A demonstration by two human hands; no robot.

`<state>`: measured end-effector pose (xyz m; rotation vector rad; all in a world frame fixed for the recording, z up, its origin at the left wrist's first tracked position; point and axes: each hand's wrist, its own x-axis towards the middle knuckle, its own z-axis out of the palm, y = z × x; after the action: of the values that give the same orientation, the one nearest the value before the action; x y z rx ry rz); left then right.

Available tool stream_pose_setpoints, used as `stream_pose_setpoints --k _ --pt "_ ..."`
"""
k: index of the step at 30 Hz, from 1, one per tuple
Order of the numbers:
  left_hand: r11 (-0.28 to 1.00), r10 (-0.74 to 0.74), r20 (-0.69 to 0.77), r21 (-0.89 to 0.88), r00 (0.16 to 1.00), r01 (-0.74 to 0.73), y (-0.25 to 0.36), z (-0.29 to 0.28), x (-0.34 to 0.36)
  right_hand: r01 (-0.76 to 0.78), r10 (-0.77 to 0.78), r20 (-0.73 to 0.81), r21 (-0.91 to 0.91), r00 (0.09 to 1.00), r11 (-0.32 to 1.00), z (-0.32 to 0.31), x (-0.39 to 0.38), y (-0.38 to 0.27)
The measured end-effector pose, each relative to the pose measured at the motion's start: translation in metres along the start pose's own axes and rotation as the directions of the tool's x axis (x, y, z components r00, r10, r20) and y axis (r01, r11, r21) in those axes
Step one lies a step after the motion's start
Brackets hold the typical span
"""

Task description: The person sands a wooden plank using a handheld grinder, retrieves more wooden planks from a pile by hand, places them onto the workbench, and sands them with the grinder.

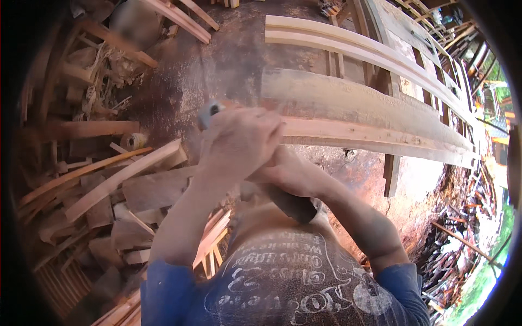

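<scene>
Both my hands are closed around an angle grinder, seen as a grey rounded head and a dark body. My left hand wraps over the head end. My right hand grips the body just behind it, close to my belly. The grinder's working face is hidden under my hands. Beside them, the near end of a long pinkish wooden beam meets my left fingers. Whether the tool touches the wood I cannot tell. Haze like dust hangs just beyond the hands.
A wide board and a pale long beam lie beyond, parallel on wooden supports. Offcuts and scrap planks are heaped at the left. Wood debris covers the ground at the right. Dust lies on the brown floor.
</scene>
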<state>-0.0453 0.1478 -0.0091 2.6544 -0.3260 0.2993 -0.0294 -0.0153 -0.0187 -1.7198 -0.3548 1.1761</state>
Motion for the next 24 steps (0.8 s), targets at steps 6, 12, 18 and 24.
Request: stream_pose_setpoints --k 6,12,18,24 --pt "0.983 0.16 0.072 0.082 0.985 -0.165 0.029 0.026 0.012 0.0 0.017 -0.112 0.152 0.994 0.988 -0.011 -0.032 0.011" --pt "0.78 0.545 -0.008 -0.362 0.838 -0.51 0.144 0.126 0.06 -0.061 0.328 -0.475 0.494 0.817 0.867 -0.046 -0.148 0.098" --pt "0.603 0.715 -0.073 -0.438 0.696 -0.666 0.202 0.155 0.125 0.171 0.476 -0.663 0.669 0.578 0.724 -0.065 -0.173 0.12" --pt "0.756 0.624 0.124 -0.345 0.772 -0.556 0.152 0.113 0.094 0.044 0.334 -0.549 0.563 0.766 0.825 -0.05 -0.146 0.1"
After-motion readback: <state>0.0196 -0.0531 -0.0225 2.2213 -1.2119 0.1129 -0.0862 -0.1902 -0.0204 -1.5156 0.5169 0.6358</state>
